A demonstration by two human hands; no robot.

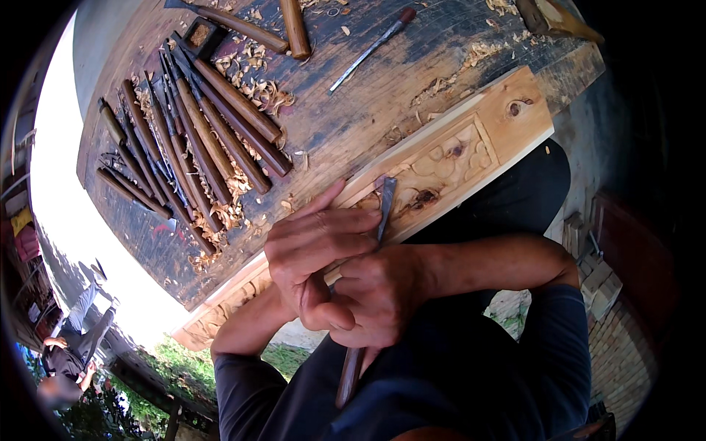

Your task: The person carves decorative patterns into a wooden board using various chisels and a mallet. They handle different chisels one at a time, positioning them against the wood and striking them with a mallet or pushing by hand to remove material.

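Observation:
A long pale carved board [478, 140], with scrollwork and dark knots, lies diagonally along the table's near edge above my lap. Both hands hold one chisel [349, 375]: its metal blade points up and away over the carving, and its wooden handle runs down toward my body. My left hand [309, 253] grips the blade part, fingers curled over it, one fingertip reaching out onto the board. My right hand [379, 298] is closed around the chisel just below and right of the left, partly overlapping it. The cutting edge rests on or just over the carved panel.
The worn wooden table [419, 66] carries several dark-handled gouges [213, 132], shavings, a black box [202, 35], a mallet-like tool [555, 18] and a thin loose chisel [371, 51]. Another person [66, 360] sits at lower left. Stacked bricks [618, 345] lie at right.

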